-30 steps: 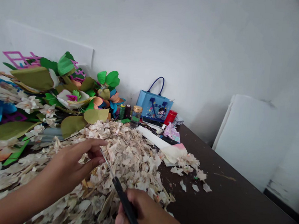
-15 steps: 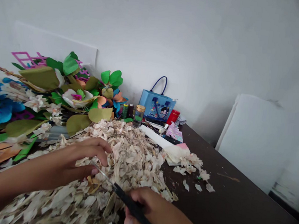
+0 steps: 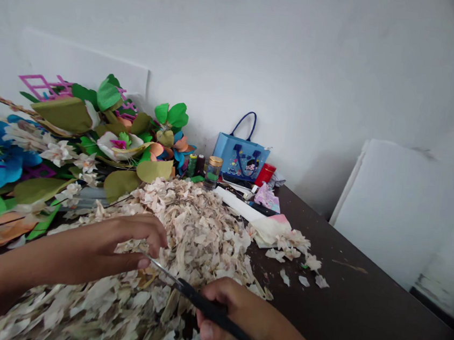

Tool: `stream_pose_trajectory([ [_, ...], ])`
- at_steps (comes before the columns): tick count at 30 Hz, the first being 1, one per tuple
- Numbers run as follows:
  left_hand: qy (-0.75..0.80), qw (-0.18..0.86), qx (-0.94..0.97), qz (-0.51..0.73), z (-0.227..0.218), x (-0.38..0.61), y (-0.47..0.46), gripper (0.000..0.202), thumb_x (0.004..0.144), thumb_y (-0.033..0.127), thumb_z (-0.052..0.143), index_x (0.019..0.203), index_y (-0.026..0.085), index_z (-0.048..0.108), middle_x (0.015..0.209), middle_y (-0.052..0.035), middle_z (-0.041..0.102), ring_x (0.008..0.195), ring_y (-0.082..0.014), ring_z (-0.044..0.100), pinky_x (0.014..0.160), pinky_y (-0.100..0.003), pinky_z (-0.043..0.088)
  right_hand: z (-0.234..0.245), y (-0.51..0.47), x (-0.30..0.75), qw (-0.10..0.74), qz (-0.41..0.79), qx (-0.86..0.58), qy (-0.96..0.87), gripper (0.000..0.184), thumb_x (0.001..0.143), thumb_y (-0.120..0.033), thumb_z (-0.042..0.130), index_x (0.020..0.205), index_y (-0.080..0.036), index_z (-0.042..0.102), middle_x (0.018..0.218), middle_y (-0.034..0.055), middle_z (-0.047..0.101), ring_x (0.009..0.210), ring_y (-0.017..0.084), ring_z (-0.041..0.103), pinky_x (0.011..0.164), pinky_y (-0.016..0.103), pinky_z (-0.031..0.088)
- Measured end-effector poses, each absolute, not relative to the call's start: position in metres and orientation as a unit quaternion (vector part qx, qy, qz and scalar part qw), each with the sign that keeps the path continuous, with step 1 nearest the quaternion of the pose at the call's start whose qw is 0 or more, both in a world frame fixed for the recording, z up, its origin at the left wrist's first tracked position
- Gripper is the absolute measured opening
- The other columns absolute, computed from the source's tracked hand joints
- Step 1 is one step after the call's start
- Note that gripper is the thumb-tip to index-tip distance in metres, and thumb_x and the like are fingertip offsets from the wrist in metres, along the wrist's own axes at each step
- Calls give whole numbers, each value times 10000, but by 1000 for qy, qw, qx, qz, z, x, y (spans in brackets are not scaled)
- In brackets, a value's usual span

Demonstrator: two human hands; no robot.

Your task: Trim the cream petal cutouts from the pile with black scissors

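My right hand (image 3: 236, 309) is closed around the black handles of a pair of scissors (image 3: 193, 296), whose thin blades point left toward my other hand. My left hand (image 3: 121, 248) rests on a big heap of pale paper petals (image 3: 196, 226), fingers curled and pinching a small piece at the blade tips. The heap covers the near left of a dark brown table (image 3: 358, 313).
Paper flowers and green leaves (image 3: 72, 137) pile up at the left. A blue gift bag (image 3: 240, 158), thread spools, a small jar (image 3: 213, 171) and a red tin stand by the wall. White boards (image 3: 405, 210) lean at the right. Loose petals (image 3: 306, 265) lie scattered.
My left hand has drawn back toward me and curled over the petals. The scissors have tilted flatter, and my right hand has shifted slightly right.
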State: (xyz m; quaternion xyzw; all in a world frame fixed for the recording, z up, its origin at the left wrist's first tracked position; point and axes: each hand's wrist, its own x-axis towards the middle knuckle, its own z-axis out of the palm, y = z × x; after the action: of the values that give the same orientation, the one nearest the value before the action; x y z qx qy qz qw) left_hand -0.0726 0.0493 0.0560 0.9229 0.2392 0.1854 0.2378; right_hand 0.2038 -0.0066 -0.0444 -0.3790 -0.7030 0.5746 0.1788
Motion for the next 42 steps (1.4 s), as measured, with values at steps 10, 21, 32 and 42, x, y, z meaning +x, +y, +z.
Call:
stream_pose_trajectory([
  [10, 259, 313, 905, 130, 52, -74, 53, 119, 894, 223, 467, 914, 243, 582, 990, 18, 632, 924, -104, 574, 836, -202, 417, -54, -2, 205, 191, 605, -372, -678, 417, 687, -501, 722, 724, -107, 589, 600, -28, 492, 516, 66, 404, 441, 161, 294],
  [21, 285, 292, 902, 144, 41, -75, 57, 114, 887, 255, 472, 911, 234, 581, 896, 18, 635, 846, -116, 567, 769, -209, 422, -56, -2, 205, 194, 611, -372, -671, 458, 671, -542, 723, 727, -108, 588, 605, -38, 484, 506, 56, 387, 433, 155, 281],
  [32, 305, 299, 889, 164, 42, -71, 53, 149, 879, 244, 456, 921, 206, 593, 909, -6, 653, 848, -141, 576, 765, -238, 430, -54, -2, 205, 201, 600, -372, -679, 478, 671, -564, 714, 745, -107, 597, 617, -37, 489, 520, 63, 390, 461, 166, 292],
  [42, 314, 286, 889, 170, 44, -70, 52, 155, 879, 295, 476, 925, 215, 600, 911, -14, 651, 868, -147, 590, 782, -229, 449, -49, -4, 204, 198, 592, -382, -681, 469, 689, -573, 694, 722, -129, 546, 635, -38, 464, 561, 74, 381, 494, 174, 298],
])
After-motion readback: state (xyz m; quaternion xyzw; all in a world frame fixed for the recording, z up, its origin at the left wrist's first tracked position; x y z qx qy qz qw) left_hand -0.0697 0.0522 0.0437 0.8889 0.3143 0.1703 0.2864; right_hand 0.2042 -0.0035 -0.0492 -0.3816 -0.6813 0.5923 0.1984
